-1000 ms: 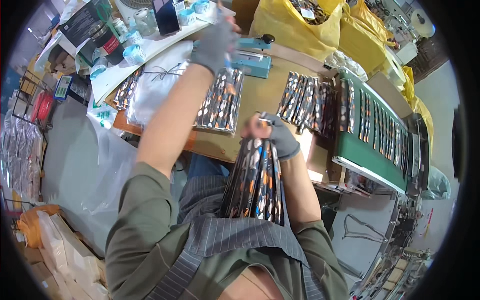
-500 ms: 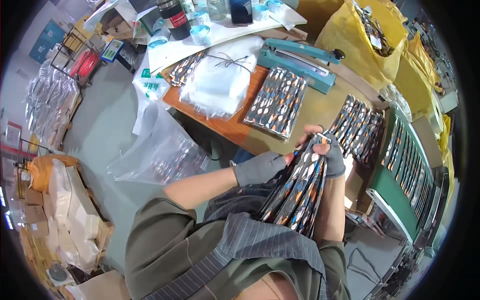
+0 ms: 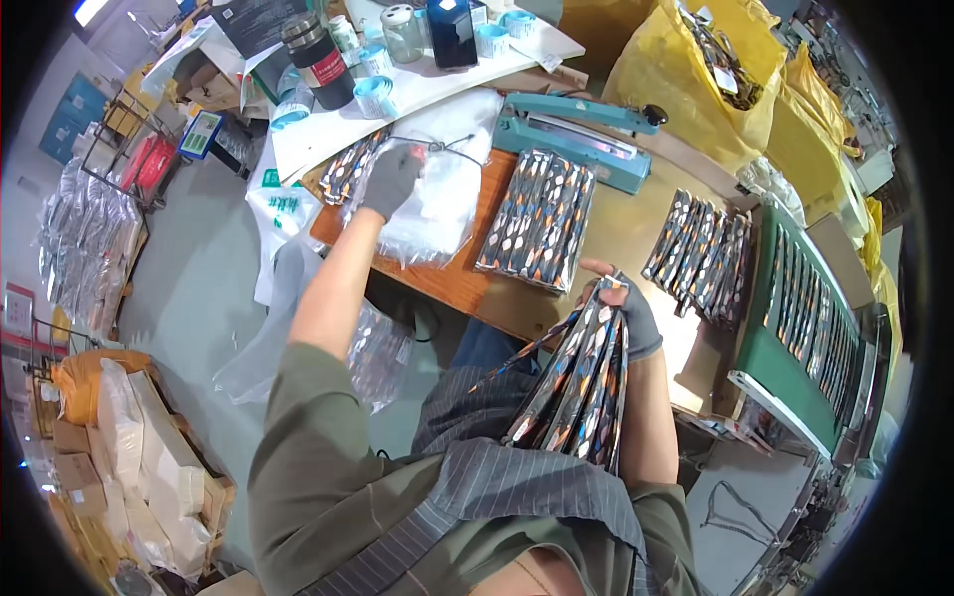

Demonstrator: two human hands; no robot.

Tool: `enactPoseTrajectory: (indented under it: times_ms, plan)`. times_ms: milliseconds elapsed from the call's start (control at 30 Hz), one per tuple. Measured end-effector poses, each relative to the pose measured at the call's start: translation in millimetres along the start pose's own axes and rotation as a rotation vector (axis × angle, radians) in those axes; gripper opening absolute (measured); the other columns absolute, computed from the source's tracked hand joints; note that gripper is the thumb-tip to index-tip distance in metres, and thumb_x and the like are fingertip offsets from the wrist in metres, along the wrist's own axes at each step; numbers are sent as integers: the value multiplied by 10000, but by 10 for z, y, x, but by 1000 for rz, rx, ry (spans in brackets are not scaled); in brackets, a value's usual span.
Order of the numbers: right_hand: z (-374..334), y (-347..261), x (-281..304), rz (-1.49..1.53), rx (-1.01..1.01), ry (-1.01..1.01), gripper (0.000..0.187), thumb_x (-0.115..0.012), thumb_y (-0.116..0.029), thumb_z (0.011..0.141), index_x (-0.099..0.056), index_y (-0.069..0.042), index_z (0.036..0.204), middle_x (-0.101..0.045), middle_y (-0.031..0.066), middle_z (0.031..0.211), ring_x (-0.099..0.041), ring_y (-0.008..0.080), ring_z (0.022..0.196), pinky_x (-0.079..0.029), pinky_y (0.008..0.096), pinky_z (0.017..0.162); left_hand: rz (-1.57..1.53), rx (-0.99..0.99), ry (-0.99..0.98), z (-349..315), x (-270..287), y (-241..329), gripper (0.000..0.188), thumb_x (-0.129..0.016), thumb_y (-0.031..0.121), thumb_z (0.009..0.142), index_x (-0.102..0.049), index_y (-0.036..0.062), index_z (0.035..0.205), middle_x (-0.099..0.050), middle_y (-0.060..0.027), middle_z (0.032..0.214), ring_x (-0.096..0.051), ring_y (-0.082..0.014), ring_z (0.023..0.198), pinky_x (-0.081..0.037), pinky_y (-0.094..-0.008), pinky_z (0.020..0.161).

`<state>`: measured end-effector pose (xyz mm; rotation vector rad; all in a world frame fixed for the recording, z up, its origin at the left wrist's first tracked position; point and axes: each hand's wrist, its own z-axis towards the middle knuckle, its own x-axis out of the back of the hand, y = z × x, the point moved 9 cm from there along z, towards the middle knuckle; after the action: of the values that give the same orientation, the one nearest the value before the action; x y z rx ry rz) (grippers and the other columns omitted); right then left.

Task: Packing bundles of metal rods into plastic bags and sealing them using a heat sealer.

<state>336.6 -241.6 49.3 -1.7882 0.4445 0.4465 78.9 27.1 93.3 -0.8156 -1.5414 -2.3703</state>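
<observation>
Our bundled strips [image 3: 578, 392] are black with white, orange and blue diamonds; our fingerless gloves [image 3: 391, 185] grey; our apron [image 3: 537, 479] dark, pale-pinstriped.

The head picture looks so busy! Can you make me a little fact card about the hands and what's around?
Left hand: over the clear plastic bags, near a dark cord
Right hand: gripping a bundle of dark patterned strips
Table: patterned packet, teal lever device
Right side: green belt carrying more strips
White shelf: dark flask, phone
</observation>
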Motion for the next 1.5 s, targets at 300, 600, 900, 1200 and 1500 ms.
enactPoseTrajectory:
  times_ms: [300,600,900,1200,1500]
  plan:
    - [84,-245,-356,-182,149,28,533,-651,-168,690,-532,53,1160,-615,83,916,-605,139,773,-475,236,721,-289,-177,40,-1446,-1103,1762,117,-559,158,854,-567,41,851,-586,-108,797,-563,-227,791,-429,-303,700]
    - [-646,-546,-44,-26,296,-5,870,-671,-262,678,-270,68,1376,-599,98,795,-602,175,760,-500,272,714,-423,-33,-119,-692,-1551,1821,267,-555,274,884,-562,52,737,-516,-8,641,-525,-104,576,-412,-301,498]
    - [-884,42,293,367,317,136,661,-530,-441,883,-345,-18,1355,-568,103,1119,-587,185,935,-492,289,803,-246,-272,-413,-1922,-1687,2419,324,-643,292,808,-517,48,636,-484,-140,581,-486,-265,536,-400,-336,524]
    - [-1709,190,254,-1152,-11,497,391,-624,-415,801,-641,-68,980,-635,149,715,-619,315,638,-483,368,592,-205,-110,-730,-2619,-1573,2290,338,-702,254,776,-491,33,630,-548,-140,647,-552,-232,535,-399,-331,488]
    - [-1369,-1999,-33,-1703,457,821,87,-558,-115,771,-538,-73,845,-610,165,723,-609,324,657,-476,378,600,219,-402,-600,-539,-1573,2846,211,-538,235,865,-617,40,875,-600,-80,618,-614,-191,610,-446,-317,544]
